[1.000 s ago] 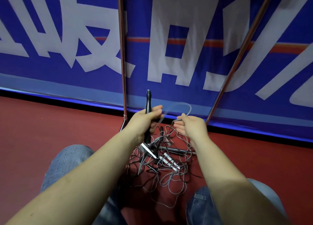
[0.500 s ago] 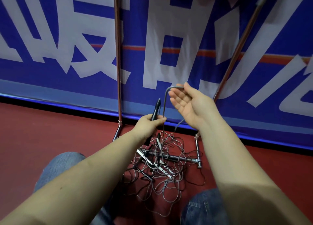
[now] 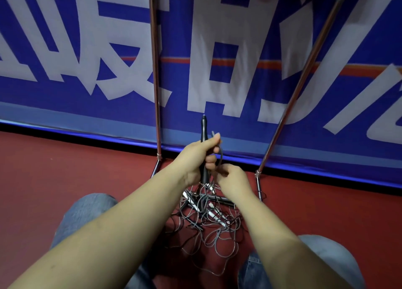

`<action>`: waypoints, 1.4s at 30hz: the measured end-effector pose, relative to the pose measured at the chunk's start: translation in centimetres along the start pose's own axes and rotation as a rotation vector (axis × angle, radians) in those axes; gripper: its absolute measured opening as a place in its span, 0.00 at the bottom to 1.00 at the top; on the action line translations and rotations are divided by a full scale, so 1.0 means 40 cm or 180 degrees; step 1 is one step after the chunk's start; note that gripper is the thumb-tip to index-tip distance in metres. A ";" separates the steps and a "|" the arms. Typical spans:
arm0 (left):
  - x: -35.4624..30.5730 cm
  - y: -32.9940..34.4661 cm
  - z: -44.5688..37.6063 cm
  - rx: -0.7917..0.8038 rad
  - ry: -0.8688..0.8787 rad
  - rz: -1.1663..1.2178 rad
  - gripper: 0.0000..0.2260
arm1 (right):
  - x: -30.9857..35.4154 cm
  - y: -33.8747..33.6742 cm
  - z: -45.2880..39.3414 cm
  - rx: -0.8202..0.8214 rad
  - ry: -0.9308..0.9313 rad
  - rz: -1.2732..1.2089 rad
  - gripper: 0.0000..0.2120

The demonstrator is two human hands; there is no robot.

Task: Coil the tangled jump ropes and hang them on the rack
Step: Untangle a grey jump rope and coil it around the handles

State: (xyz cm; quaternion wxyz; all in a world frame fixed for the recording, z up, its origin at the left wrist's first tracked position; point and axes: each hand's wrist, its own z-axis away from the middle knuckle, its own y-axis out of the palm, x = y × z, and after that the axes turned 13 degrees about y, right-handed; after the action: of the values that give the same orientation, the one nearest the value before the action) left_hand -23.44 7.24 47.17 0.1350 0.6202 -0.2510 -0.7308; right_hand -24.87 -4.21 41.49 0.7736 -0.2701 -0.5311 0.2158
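Observation:
My left hand [image 3: 195, 158] grips a black jump-rope handle [image 3: 204, 127] held upright, with a loop of grey cord [image 3: 220, 153] caught under its fingers. Just below and right of it, my right hand [image 3: 232, 178] pinches the same cord. Beneath both hands a tangled pile of thin grey ropes [image 3: 208, 230] with several black and white handles lies on the red floor between my knees. The rack [image 3: 155, 71] shows as two copper-coloured poles rising out of the top of the frame, with chrome feet on the floor.
A blue banner [image 3: 65, 103] with large white characters runs along the back, right behind the rack. The rack's right pole [image 3: 304, 75] leans diagonally. My jeans-clad knees [image 3: 87, 210] flank the pile. Red floor [image 3: 43, 169] lies open to the left and right.
My right hand came down from its raised, open position to the cord beside my left hand. My left hand turned the handle upright and now holds a loop of cord against it.

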 end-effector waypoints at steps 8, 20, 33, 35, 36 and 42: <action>0.003 -0.011 -0.004 -0.0338 0.0287 -0.0335 0.05 | 0.003 -0.036 -0.012 0.0001 0.0465 -0.1443 0.08; 0.078 -0.061 0.002 -0.0217 0.0357 -0.1948 0.10 | 0.144 -0.161 0.059 0.0783 0.0435 -0.3561 0.08; 0.027 -0.047 -0.024 -0.0424 0.0597 -0.1125 0.06 | 0.073 -0.045 0.023 0.0334 0.0171 -0.0680 0.14; 0.010 -0.022 -0.016 -0.0335 0.0497 -0.0883 0.06 | 0.047 -0.002 0.012 0.0314 0.0132 -0.0228 0.11; 0.003 -0.012 -0.012 -0.0284 0.0443 -0.0776 0.06 | 0.039 0.010 0.007 0.0270 0.0141 -0.0128 0.11; -0.041 0.010 -0.003 -0.0043 0.0311 -0.0272 0.08 | 0.025 0.030 -0.027 -0.0072 0.0554 -0.0813 0.09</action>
State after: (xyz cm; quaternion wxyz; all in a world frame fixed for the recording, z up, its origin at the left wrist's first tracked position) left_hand -23.03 7.72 48.72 0.1200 0.6644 -0.2125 -0.7064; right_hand -23.57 -2.88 41.10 0.8348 -0.2267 -0.4945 0.0854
